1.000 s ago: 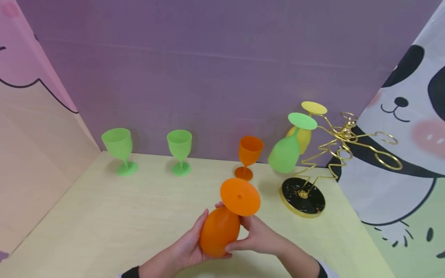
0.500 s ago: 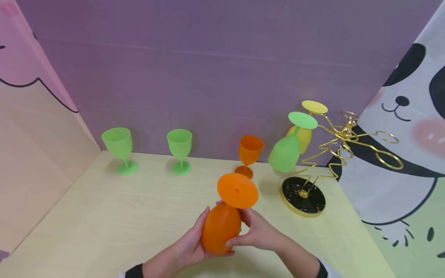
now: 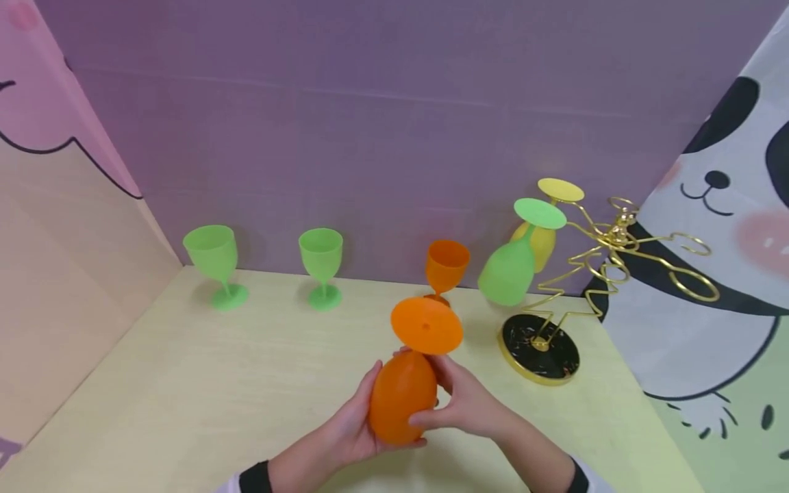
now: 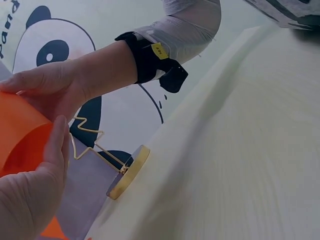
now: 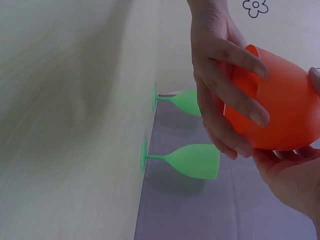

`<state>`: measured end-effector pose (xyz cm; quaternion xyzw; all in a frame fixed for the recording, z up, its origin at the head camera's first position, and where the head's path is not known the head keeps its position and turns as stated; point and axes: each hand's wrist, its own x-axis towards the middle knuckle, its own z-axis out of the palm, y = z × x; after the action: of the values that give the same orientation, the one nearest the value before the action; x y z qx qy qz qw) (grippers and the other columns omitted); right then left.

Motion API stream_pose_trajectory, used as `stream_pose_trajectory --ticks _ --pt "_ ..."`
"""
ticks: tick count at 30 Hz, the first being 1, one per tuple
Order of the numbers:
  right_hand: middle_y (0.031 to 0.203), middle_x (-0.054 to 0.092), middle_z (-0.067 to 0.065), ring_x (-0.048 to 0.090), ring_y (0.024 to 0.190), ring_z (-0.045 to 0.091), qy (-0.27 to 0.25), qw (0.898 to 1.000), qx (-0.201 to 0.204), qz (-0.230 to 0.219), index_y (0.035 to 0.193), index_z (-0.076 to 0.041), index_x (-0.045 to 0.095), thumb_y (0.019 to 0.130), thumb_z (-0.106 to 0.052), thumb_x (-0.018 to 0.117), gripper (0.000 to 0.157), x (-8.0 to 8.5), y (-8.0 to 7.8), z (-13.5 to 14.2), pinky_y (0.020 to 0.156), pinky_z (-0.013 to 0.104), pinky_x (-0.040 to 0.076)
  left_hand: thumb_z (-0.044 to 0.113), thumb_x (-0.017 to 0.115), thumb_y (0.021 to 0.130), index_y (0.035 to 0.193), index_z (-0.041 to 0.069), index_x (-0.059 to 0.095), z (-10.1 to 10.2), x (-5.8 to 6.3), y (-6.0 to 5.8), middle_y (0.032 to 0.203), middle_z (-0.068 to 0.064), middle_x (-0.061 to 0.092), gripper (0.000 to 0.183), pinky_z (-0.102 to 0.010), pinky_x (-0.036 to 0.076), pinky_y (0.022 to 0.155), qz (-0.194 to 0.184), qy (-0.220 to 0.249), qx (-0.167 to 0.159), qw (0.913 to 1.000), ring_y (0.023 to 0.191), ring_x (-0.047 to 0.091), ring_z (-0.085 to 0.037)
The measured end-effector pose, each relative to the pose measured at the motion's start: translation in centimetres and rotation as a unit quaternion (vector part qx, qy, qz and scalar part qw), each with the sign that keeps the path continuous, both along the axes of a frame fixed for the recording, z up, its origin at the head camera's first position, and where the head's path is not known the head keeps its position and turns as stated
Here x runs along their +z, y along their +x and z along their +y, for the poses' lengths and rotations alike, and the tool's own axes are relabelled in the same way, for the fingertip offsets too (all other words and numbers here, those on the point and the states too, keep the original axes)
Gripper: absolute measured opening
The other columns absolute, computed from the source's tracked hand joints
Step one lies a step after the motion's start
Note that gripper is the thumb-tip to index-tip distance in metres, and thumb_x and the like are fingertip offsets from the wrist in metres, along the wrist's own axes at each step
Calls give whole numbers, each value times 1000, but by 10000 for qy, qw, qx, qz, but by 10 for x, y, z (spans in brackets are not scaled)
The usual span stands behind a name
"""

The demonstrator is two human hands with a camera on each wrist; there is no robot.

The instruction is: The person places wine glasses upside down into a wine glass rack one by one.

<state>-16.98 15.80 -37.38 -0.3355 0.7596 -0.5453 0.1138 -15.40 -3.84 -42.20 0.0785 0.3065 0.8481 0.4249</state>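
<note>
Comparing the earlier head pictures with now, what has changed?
The held goblet, left hand and right hand have moved up in the head view, the bowl also slightly right; the goblet's foot now hides more of the standing orange goblet. Nothing was taken hold of or let go. That goblet, the standing green goblets, rack and hung goblets stayed put.

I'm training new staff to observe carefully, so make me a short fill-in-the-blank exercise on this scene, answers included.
1. The left hand and right hand hold an upturned goblet coloured ____.
2. Behind the hanging green goblet is another hanging goblet, coloured ____.
3. Upright on the table stand one orange goblet and ____ green goblets.
4. The rack's base has a gold rim and a mainly ____ top.

Missing words: orange; yellow; two; black.
</note>
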Motion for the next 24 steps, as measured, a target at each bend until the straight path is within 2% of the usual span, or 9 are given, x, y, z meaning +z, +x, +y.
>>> stream_pose_trajectory --ticks 5,8,13,18,21,24 --pt "133 47 2 44 118 19 -12 9999 -110 28 135 -14 37 75 -17 74 71 1 -3 3 102 49 35 66 36 87 143 21 21 4 1 -3 131 -11 43 73 -49 34 103 -72 55 21 10000 117 46 -28" --pt "134 46 1 44 118 18 35 9998 -188 -8 135 -15 37 75 -18 73 70 3 -5 5 103 50 34 67 36 87 143 21 21 6 2 -6 130 -11 43 74 -48 35 102 -11 22 50 10000 116 47 -27" --pt "136 45 2 44 119 16 53 9995 -317 32 136 -15 37 76 -18 73 70 9 -7 9 103 46 34 67 38 86 143 22 21 9 7 -13 131 -11 41 74 -51 35 101 150 -121 11 9998 115 47 -27" --pt "137 45 6 44 120 16 50 9990 -436 99 136 -12 35 76 -17 73 71 13 -9 13 103 44 33 67 35 87 141 20 26 6 11 -20 127 -9 45 72 -50 38 100 657 -546 -59 9963 112 49 -26" --pt "139 43 9 42 122 20 81 9986 -512 110 137 -9 33 76 -18 72 73 15 -10 15 104 49 31 65 31 89 139 15 30 4 11 -25 122 -5 50 71 -45 41 97 970 -778 53 9922 110 50 -23" --pt "139 41 12 41 123 24 172 9976 -677 15 139 -7 29 77 -20 72 76 20 -12 19 104 55 28 62 29 91 140 10 26 0 12 -31 127 -6 49 71 -44 41 97 1140 -945 313 9885 111 49 -23"
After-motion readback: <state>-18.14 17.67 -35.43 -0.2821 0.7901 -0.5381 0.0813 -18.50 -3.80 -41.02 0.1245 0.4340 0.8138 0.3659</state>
